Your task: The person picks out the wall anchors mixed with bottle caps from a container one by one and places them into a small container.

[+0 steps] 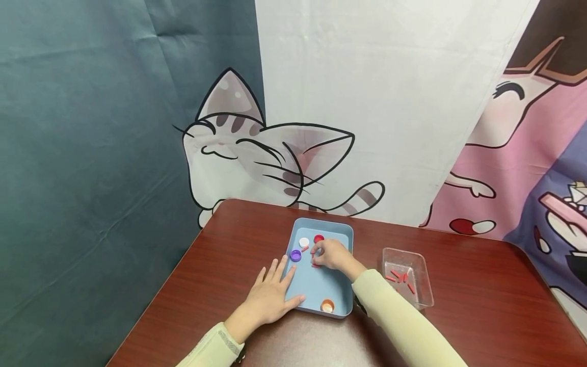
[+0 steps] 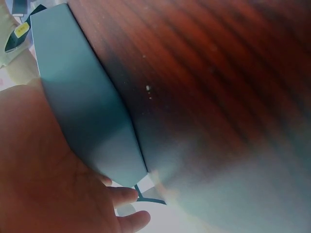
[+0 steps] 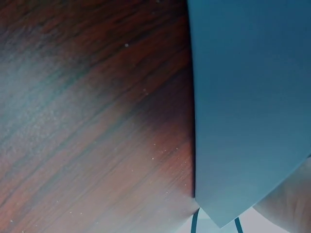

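Note:
A light blue tray (image 1: 321,285) lies on the table, with a white cap (image 1: 304,242), a red cap (image 1: 318,238), a purple cap (image 1: 295,255) and an orange cap (image 1: 327,306) inside. My left hand (image 1: 268,298) rests on the tray's left edge, fingers spread; its palm (image 2: 53,165) shows beside the tray wall in the left wrist view. Over the tray, my right hand (image 1: 334,255) has thumb and fingers curled at a small red stick (image 1: 313,258), apparently pinching it. Another red stick (image 1: 304,249) lies near the white cap. In the right wrist view, the tray wall hides most of that hand.
A clear plastic box (image 1: 424,283) holding several red sticks (image 1: 411,288) stands right of the tray on the brown table (image 1: 486,300). Behind the table hangs a cloth backdrop (image 1: 394,92) with cartoon figures.

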`<act>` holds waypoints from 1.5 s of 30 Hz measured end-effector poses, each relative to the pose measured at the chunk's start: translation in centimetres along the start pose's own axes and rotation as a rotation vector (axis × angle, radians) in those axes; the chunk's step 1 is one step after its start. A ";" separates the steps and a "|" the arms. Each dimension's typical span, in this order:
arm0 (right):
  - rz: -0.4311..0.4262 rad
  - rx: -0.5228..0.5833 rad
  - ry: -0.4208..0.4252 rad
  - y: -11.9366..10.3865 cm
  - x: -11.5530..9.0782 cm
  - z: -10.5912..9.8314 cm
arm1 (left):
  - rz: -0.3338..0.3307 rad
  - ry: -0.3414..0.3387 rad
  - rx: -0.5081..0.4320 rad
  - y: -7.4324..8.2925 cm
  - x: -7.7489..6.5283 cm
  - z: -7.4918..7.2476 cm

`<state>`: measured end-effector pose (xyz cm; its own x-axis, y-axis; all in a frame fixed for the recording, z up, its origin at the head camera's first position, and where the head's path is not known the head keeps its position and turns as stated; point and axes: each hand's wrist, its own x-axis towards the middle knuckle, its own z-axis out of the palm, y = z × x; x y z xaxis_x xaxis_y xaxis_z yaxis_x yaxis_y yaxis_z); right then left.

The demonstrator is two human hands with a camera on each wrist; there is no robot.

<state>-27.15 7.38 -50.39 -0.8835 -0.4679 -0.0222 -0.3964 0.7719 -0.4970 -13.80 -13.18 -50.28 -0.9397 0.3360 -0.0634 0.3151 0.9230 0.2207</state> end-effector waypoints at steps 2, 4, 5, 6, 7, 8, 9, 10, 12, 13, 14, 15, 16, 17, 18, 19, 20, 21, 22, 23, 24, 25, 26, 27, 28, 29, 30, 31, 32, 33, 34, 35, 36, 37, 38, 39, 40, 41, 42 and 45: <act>0.001 0.004 0.002 0.1 0.0 0.0 | 0.003 0.003 0.001 0.0 0.0 0.0; 0.004 0.011 0.005 0.1 -0.1 -0.1 | 0.005 0.006 0.002 0.0 0.0 0.0; 0.005 0.015 0.005 0.1 -0.2 -0.2 | 0.005 0.007 0.004 0.1 0.0 0.0; 0.008 0.024 0.007 0.1 -0.3 -0.3 | 0.007 0.008 0.003 0.1 0.0 0.0; 0.008 0.032 0.008 0.2 -0.4 -0.4 | 0.009 0.012 0.002 0.1 0.0 -0.1; 0.004 0.042 0.012 0.2 -0.5 -0.6 | 0.011 0.015 0.002 0.1 0.0 0.0; 0.000 0.049 0.017 0.2 -0.6 -0.7 | 0.011 0.017 0.000 0.1 0.0 0.0; -0.007 0.060 0.022 0.3 -0.8 -0.9 | 0.012 0.018 0.001 0.1 0.0 0.0; -0.030 0.073 0.034 0.4 -1.1 -1.2 | 0.013 0.023 -0.003 0.0 0.0 0.0; -0.050 0.078 0.042 0.5 -1.3 -1.3 | 0.014 0.027 -0.002 0.0 0.0 0.1; -0.062 0.086 0.052 0.5 -1.5 -1.5 | 0.013 0.026 0.003 -0.1 0.1 0.2; -0.073 0.092 0.059 0.5 -1.7 -1.6 | 0.011 0.023 0.006 -0.1 0.1 0.3; -0.085 0.102 0.066 0.5 -1.9 -1.8 | 0.010 0.024 0.010 -0.2 0.1 0.4; -0.095 0.105 0.073 0.6 -2.1 -1.9 | 0.010 0.024 0.012 -0.2 0.1 0.5; -0.102 0.109 0.083 0.6 -2.3 -2.1 | 0.010 0.024 0.017 -0.3 0.2 0.6; -0.107 0.115 0.090 0.6 -2.5 -2.2 | 0.010 0.024 0.021 -0.3 0.2 0.7; -0.107 0.121 0.099 0.6 -2.6 -2.4 | 0.012 0.028 0.015 -0.3 0.2 0.7; -0.110 0.128 0.106 0.6 -2.8 -2.5 | 0.014 0.031 0.012 -0.3 0.2 0.8; -0.110 0.137 0.114 0.6 -3.0 -2.7 | 0.018 0.036 0.004 -0.3 0.2 0.7; -0.106 0.145 0.122 0.6 -3.2 -2.8 | 0.020 0.038 0.005 -0.3 0.2 0.7; -0.100 0.158 0.129 0.6 -3.4 -3.1 | 0.020 0.039 0.003 -0.3 0.1 0.7; -0.092 0.169 0.131 0.6 -3.6 -3.3 | 0.020 0.039 0.001 -0.3 0.1 0.7; -0.086 0.180 0.135 0.7 -3.9 -3.5 | 0.020 0.042 0.002 -0.4 0.1 0.7; -0.078 0.189 0.137 0.7 -4.1 -3.7 | 0.016 0.039 0.011 -0.4 0.1 0.8; -0.074 0.199 0.137 0.8 -4.3 -4.0 | 0.015 0.039 0.013 -0.4 0.2 0.9; -0.067 0.207 0.136 0.8 -4.6 -4.2 | 0.014 0.039 0.018 -0.4 0.2 1.0; -0.061 0.218 0.133 0.9 -4.8 -4.5 | 0.013 0.040 0.019 -0.4 0.2 1.0; -0.057 0.225 0.129 1.0 -5.0 -4.7 | 0.013 0.042 0.021 -0.4 0.2 1.1; -0.054 0.232 0.128 1.1 -5.3 -4.9 | 0.014 0.044 0.021 -0.4 0.2 1.1; -0.048 0.237 0.125 1.3 -5.5 -5.1 | 0.013 0.043 0.020 -0.4 0.2 1.1; -0.043 0.244 0.122 1.4 -5.8 -5.4 | 0.014 0.045 0.019 -0.4 0.2 1.1; -0.036 0.246 0.122 1.5 -6.1 -5.6 | 0.013 0.043 0.018 -0.4 0.2 1.1; -0.035 0.248 0.124 1.7 -6.3 -5.8 | 0.013 0.043 0.018 -0.4 0.2 1.1; -0.034 0.251 0.126 1.9 -6.6 -6.0 | 0.014 0.043 0.016 -0.4 0.2 1.1; -0.033 0.254 0.130 2.0 -6.8 -6.2 | 0.015 0.044 0.009 -0.5 0.1 1.1; -0.032 0.258 0.131 2.2 -7.0 -6.4 | 0.015 0.042 0.011 -0.5 0.1 1.1; -0.032 0.261 0.133 2.4 -7.3 -6.6 | 0.015 0.039 0.012 -0.5 0.2 1.1; -0.032 0.264 0.134 2.6 -7.5 -6.8 | 0.014 0.035 0.012 -0.5 0.2 1.1; -0.031 0.269 0.136 2.7 -7.7 -6.9 | 0.013 0.034 0.012 -0.5 0.2 1.1; -0.022 0.269 0.135 3.2 -8.3 -7.4 | 0.008 0.028 0.018 -0.5 0.2 1.2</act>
<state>-22.93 16.91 -45.34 -0.9077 -0.4079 0.0981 -0.3517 0.6122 -0.7082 -14.03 -13.38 -51.55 -0.9406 0.3379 -0.0346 0.3244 0.9238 0.2035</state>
